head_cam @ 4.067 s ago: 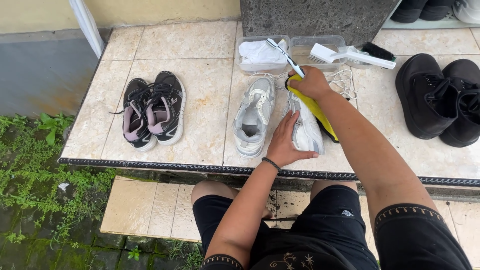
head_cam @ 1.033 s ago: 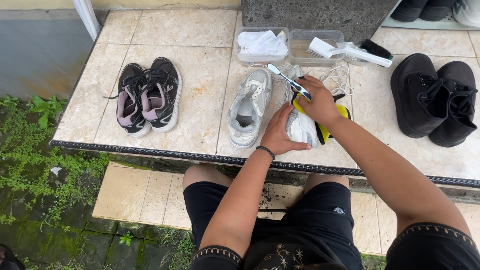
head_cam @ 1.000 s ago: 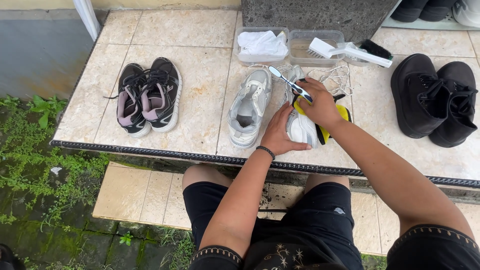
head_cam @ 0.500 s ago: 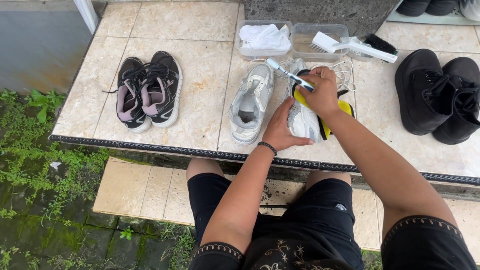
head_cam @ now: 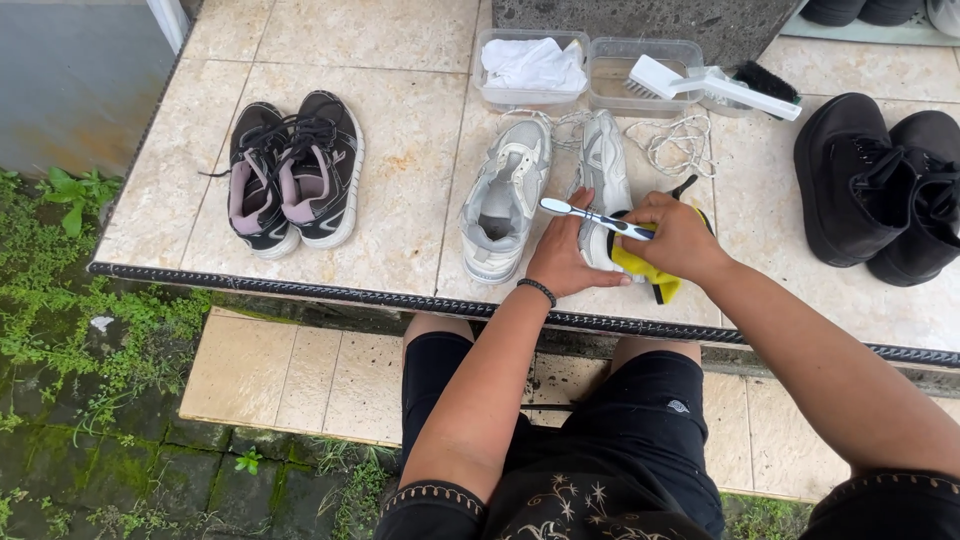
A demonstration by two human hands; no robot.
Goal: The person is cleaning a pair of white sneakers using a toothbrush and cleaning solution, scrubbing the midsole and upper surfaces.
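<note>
The right hand (head_cam: pixel 678 235) covers most of the yellow cloth (head_cam: pixel 645 272) and the toothbrush (head_cam: pixel 590 215) handle. Behind both hands' fingers, the white shoe (head_cam: pixel 603 165) hides its near half. Dark shoes (head_cam: pixel 870 10) beyond are cropped by the top edge.

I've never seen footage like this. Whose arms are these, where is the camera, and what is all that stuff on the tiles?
There is no machine here: a seated person wears a camera on the head, so the one view looks down past the knees at both arms. The left hand steadies a grey-white sneaker lying on a tiled ledge. The right hand holds a toothbrush and a yellow cloth against that sneaker. Its partner, the other grey sneaker, sits just to the left, with loose white laces nearby. Further left is a pair of black and pink trainers; at the right, a pair of black shoes. At the back stand two clear tubs: one holding white cloth, one with a white brush resting across it.
</note>
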